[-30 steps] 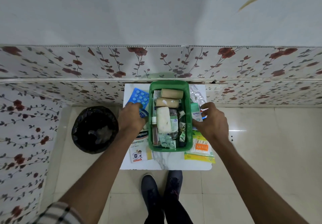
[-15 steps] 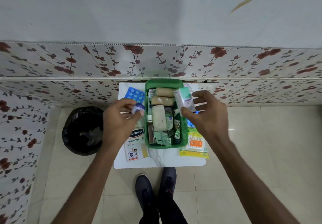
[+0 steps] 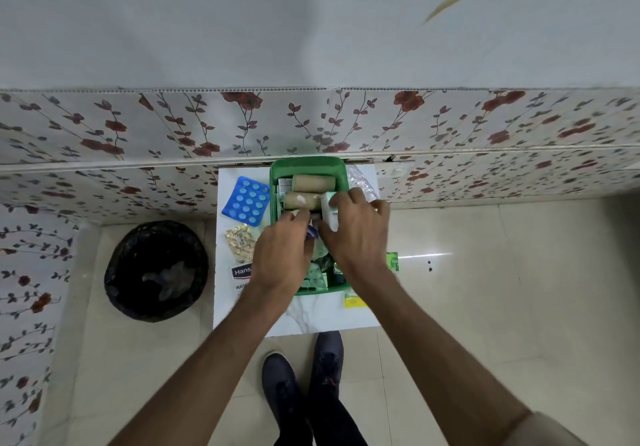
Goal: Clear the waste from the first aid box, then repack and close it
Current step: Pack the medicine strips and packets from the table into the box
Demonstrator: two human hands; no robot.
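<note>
The green first aid box (image 3: pixel 307 165) stands open on a small white table (image 3: pixel 311 321) against the wall. Two tan bandage rolls (image 3: pixel 311 183) lie at its far end. Both my hands hover over the middle of the box. My right hand (image 3: pixel 356 237) grips a small white and green carton (image 3: pixel 328 207). My left hand (image 3: pixel 282 255) pinches a small blue and white item (image 3: pixel 311 232) right beside the carton. The hands hide most of the box's contents; green sachets (image 3: pixel 317 274) show at the near end.
A blue pill blister (image 3: pixel 246 200), a gold foil strip (image 3: pixel 240 241) and a plaster pack (image 3: pixel 241 272) lie left of the box. A clear wrapper (image 3: pixel 360 182) and yellow packets (image 3: pixel 353 300) lie right. A black-lined waste bin (image 3: pixel 156 270) stands on the floor at the left. My shoes (image 3: pixel 304 376) are below.
My right hand has lifted the carton from the table's right side and brought it over the box. My left hand has come in from the left with the small blue item.
</note>
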